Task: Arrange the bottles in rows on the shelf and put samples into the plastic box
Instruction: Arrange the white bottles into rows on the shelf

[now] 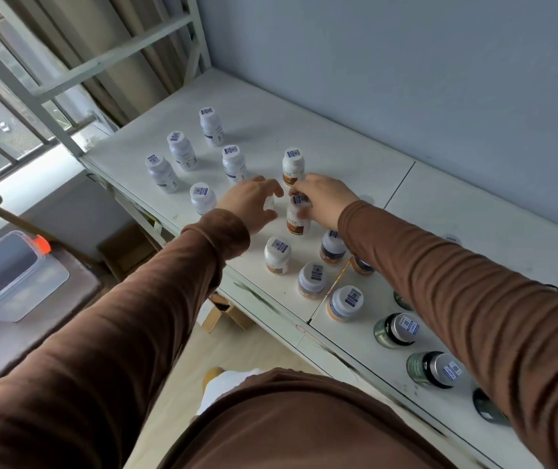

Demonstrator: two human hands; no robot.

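Observation:
Several white bottles with coded caps stand on the white shelf point(355, 154). My right hand point(325, 198) grips the cap of a white bottle with a brown label point(297, 222) at the shelf's middle. My left hand point(254, 201) is curled over another white bottle point(268, 202), which is mostly hidden under the fingers. Blue-labelled white bottles such as one at the back point(211, 125) stand scattered to the left. Brown-labelled ones like the front bottle point(277, 255) sit nearer me. Dark green bottles point(396, 330) line the front right.
A clear plastic box with an orange latch point(6, 272) rests on a surface at the lower left. Cardboard boxes point(223, 313) lie on the floor under the shelf. A grey wall backs the shelf, and a white metal frame point(118, 52) and window stand at the left.

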